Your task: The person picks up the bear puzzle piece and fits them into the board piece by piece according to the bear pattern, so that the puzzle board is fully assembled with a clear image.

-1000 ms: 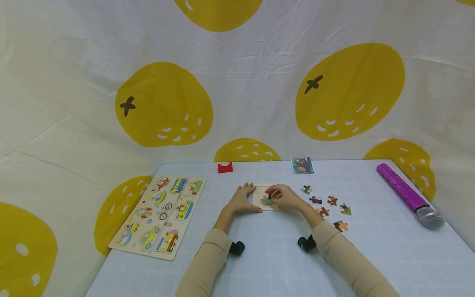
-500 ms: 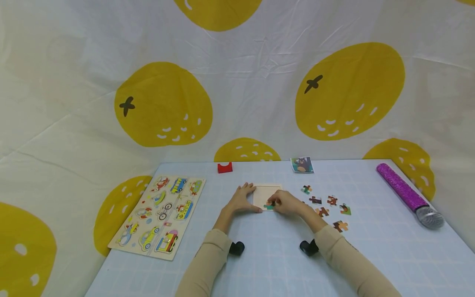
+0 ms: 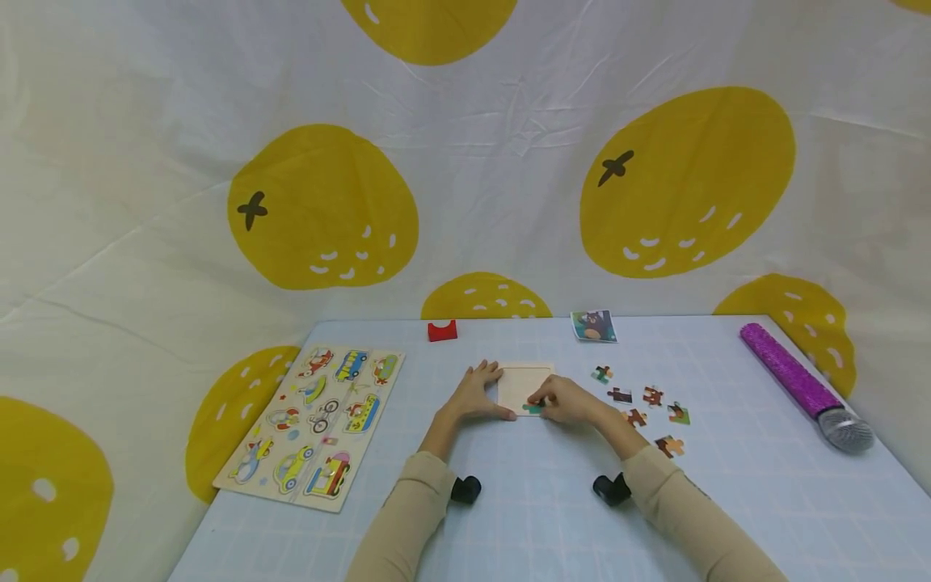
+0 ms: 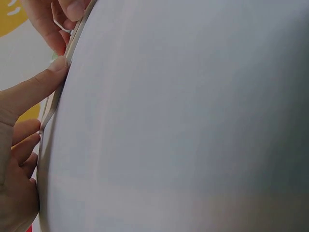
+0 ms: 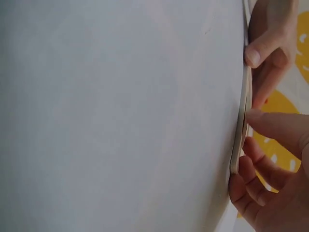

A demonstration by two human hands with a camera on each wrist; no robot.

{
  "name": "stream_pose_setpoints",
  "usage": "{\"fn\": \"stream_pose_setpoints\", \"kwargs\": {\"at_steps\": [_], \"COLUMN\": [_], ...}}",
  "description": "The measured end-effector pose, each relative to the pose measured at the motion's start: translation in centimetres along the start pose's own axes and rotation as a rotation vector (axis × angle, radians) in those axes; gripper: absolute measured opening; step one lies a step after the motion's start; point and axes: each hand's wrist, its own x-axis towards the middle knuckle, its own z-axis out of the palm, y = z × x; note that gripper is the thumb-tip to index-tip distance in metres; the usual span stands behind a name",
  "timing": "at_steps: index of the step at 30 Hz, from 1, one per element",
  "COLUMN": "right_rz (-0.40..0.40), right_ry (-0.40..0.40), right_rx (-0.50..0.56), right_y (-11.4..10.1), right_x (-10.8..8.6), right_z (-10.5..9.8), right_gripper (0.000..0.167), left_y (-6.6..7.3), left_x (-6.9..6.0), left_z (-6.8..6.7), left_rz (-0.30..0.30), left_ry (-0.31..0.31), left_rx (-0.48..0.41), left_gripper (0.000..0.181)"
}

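Note:
A shallow square wooden puzzle tray (image 3: 518,382) lies on the table before me. My left hand (image 3: 471,398) rests along its left side, fingers spread; in the left wrist view the thumb (image 4: 41,87) presses against the near edge. Over the tray's near right part, my right hand (image 3: 570,401) pinches a teal and dark jigsaw piece (image 3: 532,409) low against the base. The fingers cover much of that piece. From the right wrist view, the thumb (image 5: 275,126) sits at the tray's edge, and the piece is hidden.
Several loose jigsaw pieces (image 3: 653,395) lie to the right of the tray. A bear picture card (image 3: 594,326) and a red block (image 3: 442,331) are at the back. A vehicle peg puzzle board (image 3: 313,424) lies left, a purple glitter microphone (image 3: 793,372) right.
My right hand has brought the jigsaw piece down and slightly right, from the tray's middle to its near right part. The left hand has stayed in place.

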Motion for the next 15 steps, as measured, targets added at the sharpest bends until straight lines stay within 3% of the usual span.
{"fn": "stream_pose_setpoints", "kwargs": {"at_steps": [15], "right_rz": [0.055], "right_ry": [0.030], "right_rx": [0.051], "right_y": [0.10], "right_x": [-0.02], "right_z": [0.00], "right_gripper": [0.028], "left_y": [0.12], "left_x": [-0.05], "left_z": [0.19], "left_rz": [-0.036], "left_ry": [0.000], "left_rx": [0.004], "left_gripper": [0.088]}}
